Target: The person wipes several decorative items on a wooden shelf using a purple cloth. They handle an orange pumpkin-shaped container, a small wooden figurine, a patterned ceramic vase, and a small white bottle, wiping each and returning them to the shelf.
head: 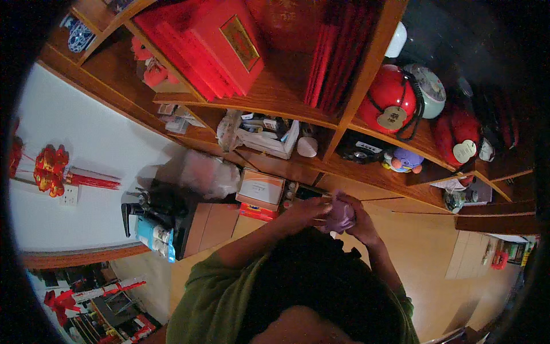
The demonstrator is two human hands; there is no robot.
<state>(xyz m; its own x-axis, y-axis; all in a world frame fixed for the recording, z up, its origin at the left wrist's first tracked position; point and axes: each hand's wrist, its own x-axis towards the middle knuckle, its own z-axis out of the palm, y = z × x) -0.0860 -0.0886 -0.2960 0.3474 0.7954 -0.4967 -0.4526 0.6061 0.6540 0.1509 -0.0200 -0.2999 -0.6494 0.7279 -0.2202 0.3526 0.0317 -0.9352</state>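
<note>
Before my body, both hands grip a bunched purple cloth point(342, 216). My left hand point(316, 210) reaches in from the left, its fingers against the cloth's left side. My right hand point(364, 222) is closed around its right side, thumb side near the top of the bundle. Folds hide some of the fingertips. The cloth is held up in front of the lower part of a wooden shelf unit point(275, 96), above the light brown floor.
Red gift boxes point(227, 51) and red ceramic jars point(389, 96) stand on the upper shelves. Below them sit a white bin of small items point(275, 144) and a purple plush toy point(406, 160). Cardboard boxes point(260, 189) and a blue package point(154, 234) lie left of my hands.
</note>
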